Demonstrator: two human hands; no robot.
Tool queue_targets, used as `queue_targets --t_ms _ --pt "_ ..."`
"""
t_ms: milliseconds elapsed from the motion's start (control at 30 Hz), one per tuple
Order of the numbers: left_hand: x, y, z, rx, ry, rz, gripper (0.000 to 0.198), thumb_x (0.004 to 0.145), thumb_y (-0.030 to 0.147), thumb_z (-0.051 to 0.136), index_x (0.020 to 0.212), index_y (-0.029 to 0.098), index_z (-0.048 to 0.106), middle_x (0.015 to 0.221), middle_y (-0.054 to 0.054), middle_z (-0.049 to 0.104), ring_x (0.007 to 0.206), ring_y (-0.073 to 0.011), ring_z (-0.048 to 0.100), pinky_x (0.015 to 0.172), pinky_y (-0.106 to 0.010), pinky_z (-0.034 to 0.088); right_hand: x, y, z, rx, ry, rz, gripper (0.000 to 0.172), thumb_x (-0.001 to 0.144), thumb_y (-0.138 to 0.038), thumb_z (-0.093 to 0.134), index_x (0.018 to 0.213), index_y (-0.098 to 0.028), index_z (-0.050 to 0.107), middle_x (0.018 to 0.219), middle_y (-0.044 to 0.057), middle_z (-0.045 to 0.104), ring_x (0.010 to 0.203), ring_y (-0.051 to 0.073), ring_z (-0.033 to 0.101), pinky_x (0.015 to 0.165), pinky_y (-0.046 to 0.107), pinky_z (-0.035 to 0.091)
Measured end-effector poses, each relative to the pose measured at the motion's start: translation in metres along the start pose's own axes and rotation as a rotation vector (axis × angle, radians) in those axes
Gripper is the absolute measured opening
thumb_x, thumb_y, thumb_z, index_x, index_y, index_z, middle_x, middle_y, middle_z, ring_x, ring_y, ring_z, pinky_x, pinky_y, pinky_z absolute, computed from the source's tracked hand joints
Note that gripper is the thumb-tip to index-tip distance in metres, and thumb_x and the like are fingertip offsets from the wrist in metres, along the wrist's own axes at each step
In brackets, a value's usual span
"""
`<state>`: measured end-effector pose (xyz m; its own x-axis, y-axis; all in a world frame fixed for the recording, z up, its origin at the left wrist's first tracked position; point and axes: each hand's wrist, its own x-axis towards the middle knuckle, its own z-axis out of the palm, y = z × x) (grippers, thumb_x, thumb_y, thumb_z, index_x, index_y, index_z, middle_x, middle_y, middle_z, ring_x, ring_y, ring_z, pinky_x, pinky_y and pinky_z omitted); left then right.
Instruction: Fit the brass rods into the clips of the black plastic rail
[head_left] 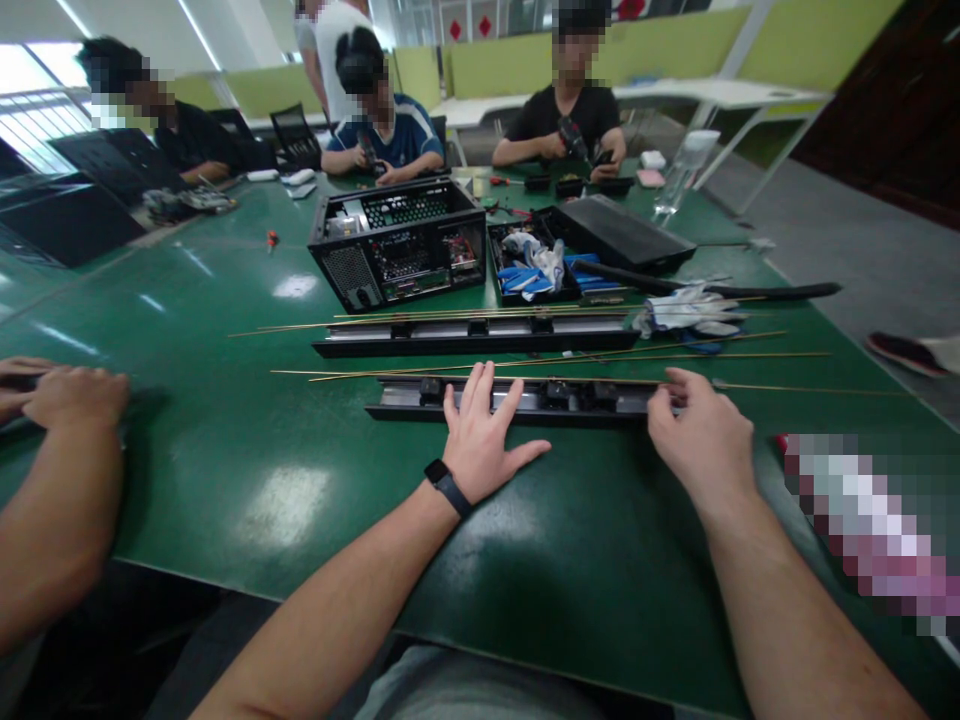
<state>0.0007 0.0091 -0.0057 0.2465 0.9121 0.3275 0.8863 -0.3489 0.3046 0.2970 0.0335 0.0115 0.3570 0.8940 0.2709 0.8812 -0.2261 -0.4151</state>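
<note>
My left hand (484, 435) lies with fingers spread, its fingertips on a long black channel-shaped rail (510, 412) that holds several small black blocks. At the rail's right end, my right hand (697, 420) is closed, thumb and forefinger pinched around a thin brass-coloured rod (810, 389). The rod runs along the rail's back edge and sticks out to the right beyond my hand. Just behind, more thin rods (420, 369) lie on the table. Past them rests a second black rail (480, 343), also fitted with black blocks.
An open black computer case (397, 250) stands behind the rails. Right of it are a tray of gloves (536, 265), a black panel (622, 230), a black tube (750, 291) and loose gloves (697, 310). Another person's hands (71, 395) are at left; several people sit opposite.
</note>
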Motion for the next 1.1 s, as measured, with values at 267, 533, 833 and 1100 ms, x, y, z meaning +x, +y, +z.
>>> queue_targets --t_ms 267,533,833,1100 --pt "-0.0017 -0.0030 0.0051 0.000 0.024 0.010 0.094 0.097 0.064 0.103 0.177 0.030 0.069 0.199 -0.028 0.040 0.188 -0.0534 0.034 0.143 -0.091 0.030 0.0011 -0.0012 -0.0066 -0.027 -0.002 0.035 0.057 0.113 -0.039 0.051 0.153 -0.013 0.082 0.137 0.027 0.087 0.133 0.051 0.078 0.114 0.068 0.058" --pt "-0.0023 -0.0038 0.0072 0.001 0.038 0.012 0.093 0.097 0.066 0.103 0.177 0.033 0.069 0.200 -0.026 0.041 0.188 -0.0524 0.034 0.144 -0.089 0.029 0.0000 -0.0027 -0.0031 0.007 -0.018 -0.035 0.054 0.110 -0.038 0.054 0.150 -0.017 0.083 0.132 0.024 0.088 0.127 0.047 0.078 0.112 0.064 0.058" --pt "-0.0016 -0.0022 0.0046 0.006 0.017 0.002 0.094 0.096 0.065 0.104 0.178 0.033 0.069 0.200 -0.026 0.040 0.188 -0.0529 0.034 0.144 -0.089 0.029 0.0006 -0.0005 -0.0075 -0.017 0.011 0.009 0.058 0.113 -0.041 0.052 0.157 -0.017 0.081 0.132 0.025 0.088 0.128 0.051 0.079 0.111 0.069 0.058" --pt "-0.0014 -0.0018 0.0037 0.005 0.010 -0.001 0.095 0.097 0.064 0.104 0.178 0.032 0.068 0.200 -0.027 0.040 0.189 -0.0524 0.033 0.144 -0.089 0.029 -0.0026 -0.0062 -0.0031 -0.020 0.001 -0.021 0.057 0.111 -0.040 0.052 0.150 -0.015 0.084 0.130 0.026 0.088 0.129 0.049 0.078 0.112 0.067 0.058"
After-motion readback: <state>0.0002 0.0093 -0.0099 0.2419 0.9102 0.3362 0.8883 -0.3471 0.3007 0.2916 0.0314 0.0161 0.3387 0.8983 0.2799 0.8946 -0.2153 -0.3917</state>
